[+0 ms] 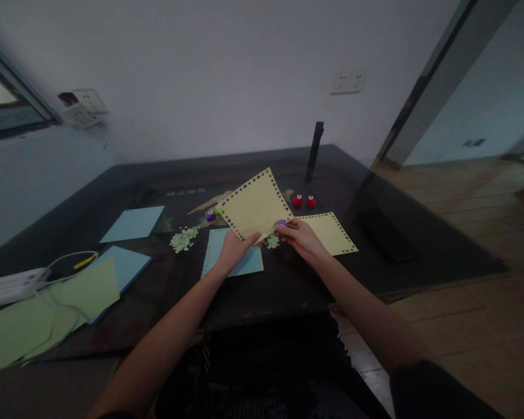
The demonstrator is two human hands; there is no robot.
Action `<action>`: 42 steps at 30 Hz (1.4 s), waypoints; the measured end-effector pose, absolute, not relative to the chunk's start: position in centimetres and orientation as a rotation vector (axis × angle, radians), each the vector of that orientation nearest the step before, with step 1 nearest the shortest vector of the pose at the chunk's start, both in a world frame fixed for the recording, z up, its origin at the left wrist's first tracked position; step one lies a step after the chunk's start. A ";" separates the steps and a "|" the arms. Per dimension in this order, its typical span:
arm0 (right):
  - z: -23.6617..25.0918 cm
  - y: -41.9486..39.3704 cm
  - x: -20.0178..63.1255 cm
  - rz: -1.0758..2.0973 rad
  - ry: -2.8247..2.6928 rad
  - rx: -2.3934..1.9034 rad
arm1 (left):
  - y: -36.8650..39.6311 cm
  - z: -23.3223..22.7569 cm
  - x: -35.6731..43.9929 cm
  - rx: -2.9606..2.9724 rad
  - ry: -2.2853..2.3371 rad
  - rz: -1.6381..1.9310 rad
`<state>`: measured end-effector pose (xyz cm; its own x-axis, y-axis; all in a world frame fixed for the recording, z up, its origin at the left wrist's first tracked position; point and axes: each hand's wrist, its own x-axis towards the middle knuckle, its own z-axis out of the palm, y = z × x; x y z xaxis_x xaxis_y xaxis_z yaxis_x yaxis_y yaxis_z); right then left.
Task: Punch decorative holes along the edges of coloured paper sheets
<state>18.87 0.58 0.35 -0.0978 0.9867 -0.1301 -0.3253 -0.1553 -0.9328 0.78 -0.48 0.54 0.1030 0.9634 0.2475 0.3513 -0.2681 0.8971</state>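
Observation:
A pale yellow sheet of paper [258, 206] with a row of small punched shapes along its edges is raised, tilted, above the table. My left hand [237, 251] grips its near edge between thumb and fingers. At its right-hand corner, my right hand [303, 235] is closed on a small purple craft punch [280, 223], which sits against the edge. Below lie a blue sheet [247, 265] with a punched border and a little pile of paper cut-outs [272, 240]. To the right, partly behind my right hand, rests another bordered yellow sheet [336, 235].
Two red punches [304, 201] stand beyond the sheets, and a purple punch [210, 215] sits left. Cut-outs [183, 239] lie near a blue sheet [133, 224]. Stacked paper [87, 291] and a white power strip [11, 288] with cable occupy the left; a dark phone-like object [386, 235], the right.

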 end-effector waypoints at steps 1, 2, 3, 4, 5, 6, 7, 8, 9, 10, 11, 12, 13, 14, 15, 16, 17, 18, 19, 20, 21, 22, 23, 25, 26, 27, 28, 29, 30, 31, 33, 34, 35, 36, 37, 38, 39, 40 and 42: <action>0.4 0.6 18.9 1.509 -0.926 -1.017 | -0.5 0.6 0.8 1.710 1.296 1.157; 0.4 0.6 18.8 1.507 -0.922 -1.017 | -0.5 0.6 0.8 1.706 1.296 1.153; 0.4 0.6 18.8 1.506 -0.921 -1.018 | -0.5 0.6 0.8 1.701 1.296 1.151; 0.4 0.6 18.8 1.507 -0.924 -1.018 | -0.5 0.6 0.9 1.697 1.297 1.149; 0.3 0.6 18.8 1.509 -0.927 -1.018 | -0.5 0.7 0.9 1.693 1.299 1.151; 0.3 0.6 18.8 1.509 -0.930 -1.018 | -0.5 0.7 0.9 1.689 1.301 1.157; 0.3 0.7 18.8 1.509 -0.932 -1.019 | -0.5 0.6 0.9 1.685 1.305 1.168; 0.3 0.7 18.8 1.507 -0.931 -1.020 | -0.5 0.6 0.9 1.682 1.309 1.180; 0.2 0.7 18.8 1.506 -0.929 -1.020 | -0.5 0.6 0.9 1.680 1.314 1.191; 0.2 0.8 18.8 1.503 -0.925 -1.020 | -0.4 0.6 0.9 1.677 1.318 1.199; 0.2 0.8 18.8 1.503 -0.924 -1.021 | -0.4 0.5 0.9 1.674 1.320 1.206; 0.2 0.8 18.8 1.503 -0.924 -1.020 | -0.4 0.5 0.9 1.670 1.318 1.209; 0.2 0.8 18.8 1.504 -0.924 -1.018 | -0.4 0.4 0.9 1.666 1.314 1.211; 0.2 0.8 18.8 1.503 -0.923 -1.016 | -0.4 0.4 0.9 1.662 1.308 1.210; 0.1 0.8 18.8 1.502 -0.922 -1.015 | -0.3 0.4 0.9 1.660 1.301 1.207; 0.1 0.8 18.8 1.499 -0.923 -1.016 | -0.3 0.3 0.9 1.660 1.295 1.202; 0.1 0.8 18.8 1.496 -0.925 -1.016 | -0.4 0.3 0.9 1.660 1.291 1.198; 0.1 0.8 18.8 1.493 -0.926 -1.018 | -0.4 0.3 0.9 1.659 1.288 1.193; 0.1 0.9 18.8 1.491 -0.927 -1.019 | -0.4 0.3 0.9 1.656 1.285 1.189; 0.0 0.9 18.8 1.489 -0.928 -1.018 | -0.4 0.3 0.9 1.652 1.282 1.185; 0.0 0.9 18.8 1.486 -0.930 -1.016 | -0.4 0.3 0.9 1.648 1.280 1.180; -0.1 0.9 18.8 1.483 -0.932 -1.016 | -0.4 0.4 0.9 1.646 1.279 1.174; -0.1 0.9 18.8 1.481 -0.935 -1.017 | -0.5 0.4 0.9 1.647 1.280 1.168; -0.2 0.9 18.8 1.476 -0.941 -1.018 | -0.5 0.5 1.0 1.650 1.283 1.175; -0.2 0.9 18.8 1.475 -0.941 -1.016 | -0.5 0.6 1.0 1.652 1.284 1.183; -0.2 1.0 18.8 1.474 -0.938 -1.012 | -0.6 0.6 1.0 1.653 1.283 1.189; -0.3 1.0 18.8 1.475 -0.934 -1.007 | -0.6 0.6 1.0 1.655 1.281 1.193; -0.3 1.0 18.8 1.477 -0.930 -1.002 | -0.6 0.6 1.0 1.657 1.280 1.194; -0.3 1.0 18.8 1.480 -0.930 -0.999 | -0.6 0.6 1.1 1.658 1.282 1.192; -0.3 1.0 18.8 1.482 -0.932 -0.997 | -0.6 0.6 1.1 1.658 1.284 1.189; -0.3 1.1 18.9 1.483 -0.939 -0.999 | -0.6 0.6 1.1 1.656 1.288 1.184; -0.4 1.1 18.9 1.480 -0.944 -0.999 | -0.6 0.6 1.1 1.659 1.288 1.181; -0.4 1.1 18.9 1.477 -0.947 -0.999 | -0.5 0.5 1.0 1.665 1.287 1.180; -0.4 1.1 18.9 1.473 -0.948 -0.999 | -0.5 0.5 1.0 1.673 1.287 1.181; -0.4 1.1 18.9 1.472 -0.950 -0.997 | -0.5 0.4 1.0 1.682 1.287 1.185; -0.4 1.1 18.9 1.470 -0.951 -0.995 | -0.5 0.4 1.0 1.688 1.288 1.189; -0.4 1.1 18.9 1.470 -0.949 -0.992 | -0.4 0.3 1.0 1.692 1.288 1.193; -0.4 1.1 18.8 1.471 -0.945 -0.990 | -0.4 0.3 0.9 1.693 1.288 1.197; -0.3 1.1 18.8 1.475 -0.932 -0.990 | -0.4 0.3 0.9 1.693 1.290 1.205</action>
